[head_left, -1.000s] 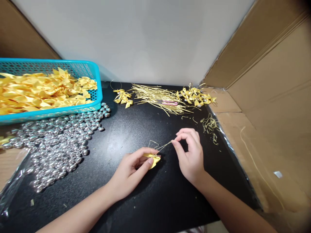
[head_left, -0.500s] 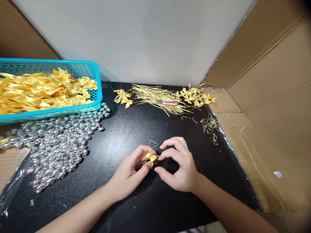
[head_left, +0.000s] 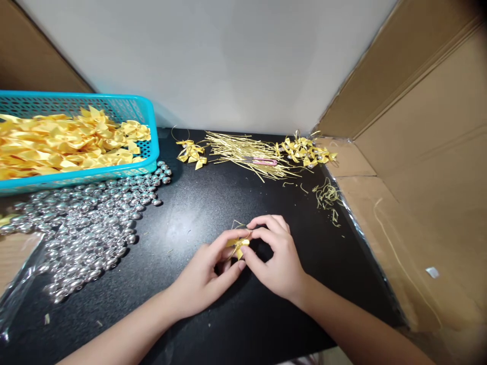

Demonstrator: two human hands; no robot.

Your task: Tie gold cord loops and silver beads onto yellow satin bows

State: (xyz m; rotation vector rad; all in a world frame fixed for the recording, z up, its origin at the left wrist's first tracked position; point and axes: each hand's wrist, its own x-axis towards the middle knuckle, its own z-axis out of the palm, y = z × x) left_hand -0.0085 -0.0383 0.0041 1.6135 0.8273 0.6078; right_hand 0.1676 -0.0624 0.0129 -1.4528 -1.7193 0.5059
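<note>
A small yellow ribbon bow is held between my two hands above the black table. My left hand has its fingers curled round the bow from the left, partly hiding it. From the right, the thumb and fingertips of my right hand pinch the bow's edge. A thin gold cord loops up behind the fingertips. Whether a bead sits on the bow cannot be made out.
A turquoise basket full of yellow bows stands at the left, with many silver beads in front. Along the back lie a few bows, cut gold cords, a pink-handled tool and beaded bows. Cord scraps lie right.
My right hand has moved left and closed its fingertips on the bow. The bow has turned slightly, and the left index finger now reaches over its top.
</note>
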